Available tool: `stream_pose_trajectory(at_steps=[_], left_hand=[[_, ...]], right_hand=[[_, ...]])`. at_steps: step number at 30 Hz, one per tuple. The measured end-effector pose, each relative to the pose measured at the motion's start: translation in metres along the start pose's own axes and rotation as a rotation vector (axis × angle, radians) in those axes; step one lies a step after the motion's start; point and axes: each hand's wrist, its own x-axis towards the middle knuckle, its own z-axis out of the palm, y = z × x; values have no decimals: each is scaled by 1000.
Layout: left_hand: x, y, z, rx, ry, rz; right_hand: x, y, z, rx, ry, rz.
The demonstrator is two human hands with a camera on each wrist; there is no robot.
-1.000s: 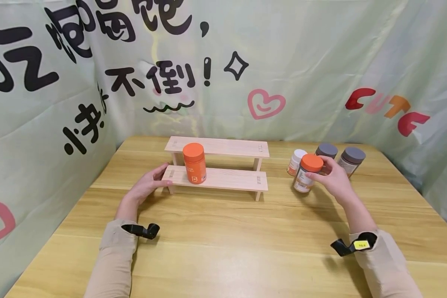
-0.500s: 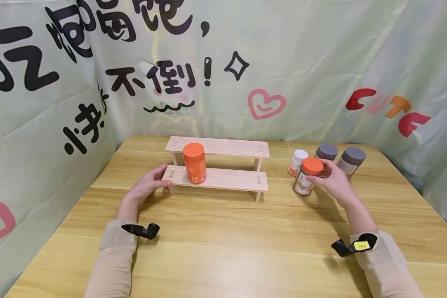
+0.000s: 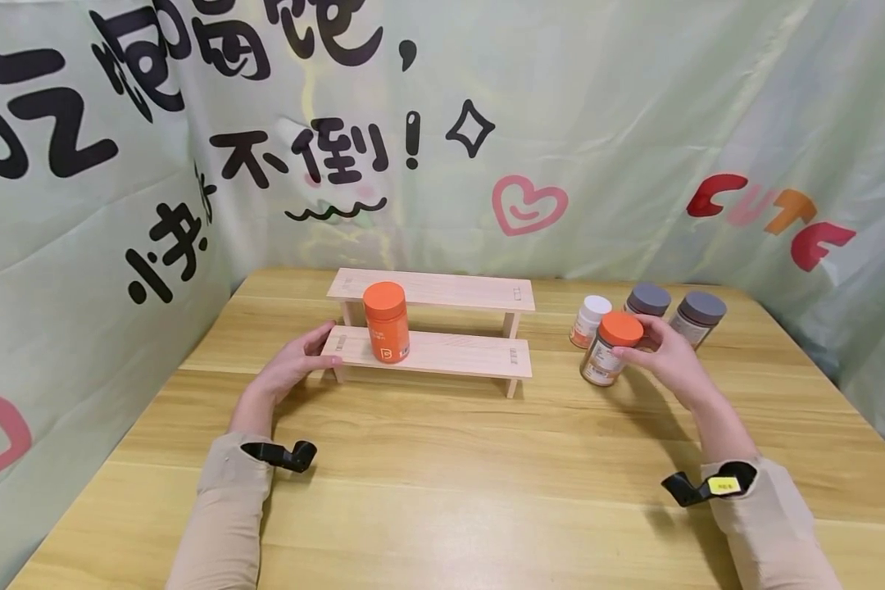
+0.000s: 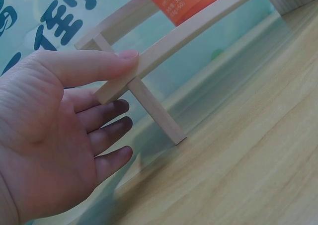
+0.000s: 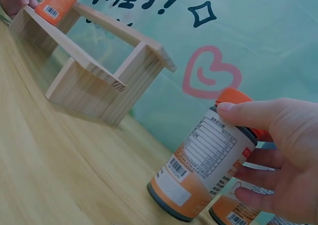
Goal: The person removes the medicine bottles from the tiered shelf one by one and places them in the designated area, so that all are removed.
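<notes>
In the head view my left hand (image 3: pixel 292 365) is at the left end of a two-step wooden shelf (image 3: pixel 457 354). Its thumb lies on the lower board and the index finger goes behind, pinching the board's end; the other fingers extend loosely in the left wrist view. An orange jar (image 3: pixel 387 324) stands on the lower step. On the right, my right hand (image 3: pixel 667 360) grips a dark supplement bottle with an orange lid (image 3: pixel 605 360), thumb near the lid and fingers round the far side. The bottle leans slightly; whether its base touches the table is unclear.
Behind the held bottle stand a small white-capped bottle (image 3: pixel 588 321) and two grey-lidded bottles, one partly hidden (image 3: pixel 649 300) and one farther right (image 3: pixel 696 318). All are on the wooden table (image 3: pixel 442 475). A printed cloth (image 3: pixel 619 123) hangs behind.
Over the last second the orange-lidded bottle has come slightly toward me and right in my right hand. My right forearm has shifted a little rightward. The left hand keeps its place.
</notes>
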Motion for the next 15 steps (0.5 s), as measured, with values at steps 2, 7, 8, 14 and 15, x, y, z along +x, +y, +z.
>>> stream_pose_trajectory(at_steps=[2,7,8,14,15], left_hand=[[0,0,0,-6,0,0],[1,-2,0,-18,3,-3],[1,-2,0,-20,3,-4],[1,-2,0,-20,1,-6],[1,-2,0,-22,3,-10]], right_hand=[[0,0,-2,-1,11,4],[2,-1,-8,26,33,14],[2,-2,-10,36,34,14],[1,-8,-15,75,33,27],[1,-9,-16,79,33,30]])
